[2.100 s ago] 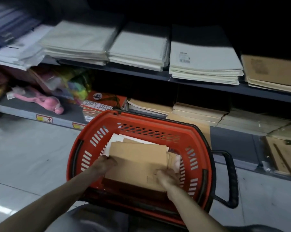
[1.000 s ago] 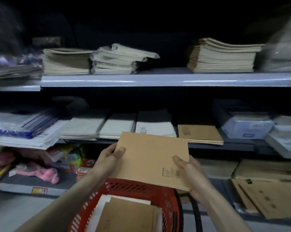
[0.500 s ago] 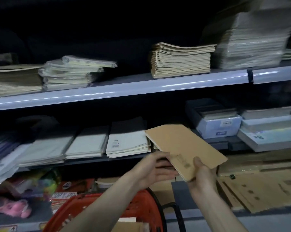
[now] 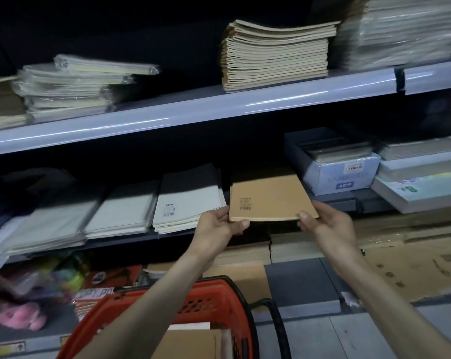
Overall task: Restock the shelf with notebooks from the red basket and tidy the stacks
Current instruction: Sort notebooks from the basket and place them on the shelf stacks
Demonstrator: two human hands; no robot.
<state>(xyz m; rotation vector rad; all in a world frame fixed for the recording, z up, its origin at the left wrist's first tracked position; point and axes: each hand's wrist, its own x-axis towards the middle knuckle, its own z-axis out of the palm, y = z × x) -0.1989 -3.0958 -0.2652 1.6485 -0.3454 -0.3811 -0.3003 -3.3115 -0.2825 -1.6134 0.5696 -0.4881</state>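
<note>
Above the red basket (image 4: 211,301), the middle shelf (image 4: 120,238) carries flat white stacks (image 4: 188,200). Higher than the basket and slightly right of it, a brown notebook (image 4: 271,198) is held level over the shelf's front edge. The left hand (image 4: 219,226) pinches its near left corner and the right hand (image 4: 328,224) its near right corner.

Brown notebook (image 4: 271,198); red basket (image 4: 206,301); white stacks (image 4: 188,200); pink toy (image 4: 25,318).
</note>
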